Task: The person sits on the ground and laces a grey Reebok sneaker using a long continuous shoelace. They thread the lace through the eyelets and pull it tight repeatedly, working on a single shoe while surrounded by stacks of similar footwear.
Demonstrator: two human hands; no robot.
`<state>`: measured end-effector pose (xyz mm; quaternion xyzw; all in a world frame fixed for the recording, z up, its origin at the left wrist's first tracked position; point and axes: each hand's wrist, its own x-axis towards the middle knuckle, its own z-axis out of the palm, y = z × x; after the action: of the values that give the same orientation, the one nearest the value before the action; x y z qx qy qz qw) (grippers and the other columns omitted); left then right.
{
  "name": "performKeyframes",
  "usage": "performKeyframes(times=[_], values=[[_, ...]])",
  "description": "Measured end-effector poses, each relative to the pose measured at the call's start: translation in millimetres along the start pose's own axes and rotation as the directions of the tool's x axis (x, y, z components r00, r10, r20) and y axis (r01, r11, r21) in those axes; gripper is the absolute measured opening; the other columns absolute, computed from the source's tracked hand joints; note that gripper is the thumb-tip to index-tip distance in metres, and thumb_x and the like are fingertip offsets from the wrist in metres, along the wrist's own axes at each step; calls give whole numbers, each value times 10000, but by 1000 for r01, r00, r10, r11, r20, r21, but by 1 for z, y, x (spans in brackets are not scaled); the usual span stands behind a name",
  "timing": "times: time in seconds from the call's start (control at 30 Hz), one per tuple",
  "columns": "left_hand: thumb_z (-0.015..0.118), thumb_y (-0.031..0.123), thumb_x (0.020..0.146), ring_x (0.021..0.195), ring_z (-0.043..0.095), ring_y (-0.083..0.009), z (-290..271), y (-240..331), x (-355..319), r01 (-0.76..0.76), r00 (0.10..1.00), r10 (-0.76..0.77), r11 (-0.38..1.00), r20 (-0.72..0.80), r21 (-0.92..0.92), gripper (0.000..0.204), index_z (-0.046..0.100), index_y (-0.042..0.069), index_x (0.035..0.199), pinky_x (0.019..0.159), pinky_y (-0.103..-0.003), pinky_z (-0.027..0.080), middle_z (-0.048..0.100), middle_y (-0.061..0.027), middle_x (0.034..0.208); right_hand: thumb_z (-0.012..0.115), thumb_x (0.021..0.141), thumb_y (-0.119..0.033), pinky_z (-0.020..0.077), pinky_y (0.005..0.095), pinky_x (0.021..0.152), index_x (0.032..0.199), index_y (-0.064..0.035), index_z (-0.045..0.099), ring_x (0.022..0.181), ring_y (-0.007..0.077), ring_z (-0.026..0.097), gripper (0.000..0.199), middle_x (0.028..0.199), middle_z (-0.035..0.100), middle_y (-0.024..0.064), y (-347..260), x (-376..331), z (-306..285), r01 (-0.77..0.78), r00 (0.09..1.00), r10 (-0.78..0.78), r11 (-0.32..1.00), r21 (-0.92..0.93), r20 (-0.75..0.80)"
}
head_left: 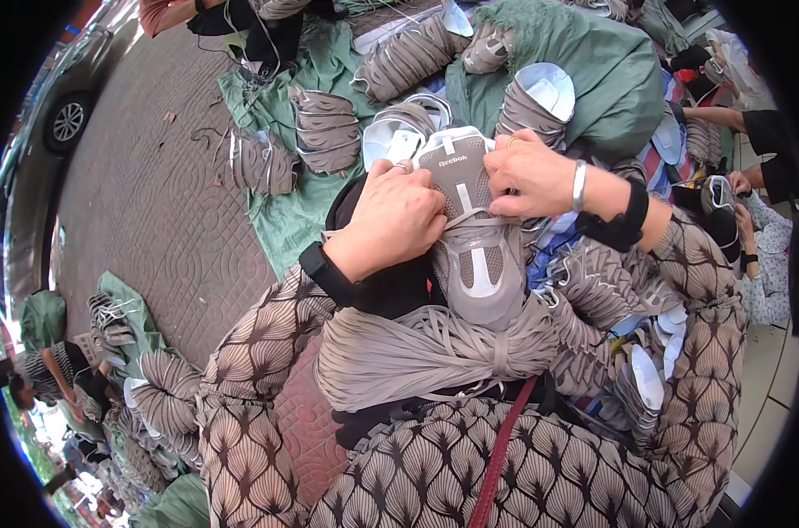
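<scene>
A grey-beige shoe upper (pixel 479 238) with mesh panels and white trim rests on my lap, its toe toward me. My left hand (pixel 392 218) is closed at the upper's left edge, fingers curled. Opposite it, my right hand (pixel 530 176) pinches the right edge beside the tongue (pixel 452 160). A shoelace (pixel 470 222) crosses the upper low on the tongue; whether either hand also grips a lace end is hidden by the fingers. Just below the toe, a thick tied bundle of grey-beige shoelaces (pixel 435 356) lies across my lap.
Nested stacks of shoe uppers (pixel 325 130) stand on green sheeting (pixel 285 216) ahead. A full green sack (pixel 615 88) sits at the far right. More uppers (pixel 602 290) lie by my right arm. Other people work at both sides, and a parked car (pixel 65 114) is at left.
</scene>
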<state>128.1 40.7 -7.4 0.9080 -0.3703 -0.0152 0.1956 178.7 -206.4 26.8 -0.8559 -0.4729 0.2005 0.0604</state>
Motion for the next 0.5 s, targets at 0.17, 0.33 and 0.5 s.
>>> performKeyframes(times=[0.17, 0.33, 0.5], values=[[653, 208, 780, 724, 598, -231, 1, -1, 20, 184, 962, -170, 982, 214, -50, 141, 713, 84, 753, 716, -387, 421, 625, -76, 736, 597, 807, -244, 401, 434, 895, 810, -102, 690, 936, 288, 550, 170, 896, 590, 67, -8, 17, 4, -198, 968, 220, 965, 174, -118], [666, 134, 884, 700, 518, -41, -18, -32, 46, 216, 894, -447, 460, -14, -861, 122, 683, 20, 844, 616, -208, 401, 618, 36, 756, 584, 937, -216, 488, 247, 573, 974, -42, 657, 652, 123, 582, 192, 941, 647, 77, 18, 57, -51, 62, 705, 627, 411, 910, -331], [675, 154, 885, 659, 544, -60, -37, -54, 75, 41, 854, -445, 577, -271, -816, 172, 675, -16, 858, 586, -236, 447, 632, -9, 718, 470, 938, -151, 501, 315, 440, 977, -13, 575, 582, 207, 630, 178, 806, 619, 88, 10, 84, -44, -30, 875, 484, 70, 997, -8]])
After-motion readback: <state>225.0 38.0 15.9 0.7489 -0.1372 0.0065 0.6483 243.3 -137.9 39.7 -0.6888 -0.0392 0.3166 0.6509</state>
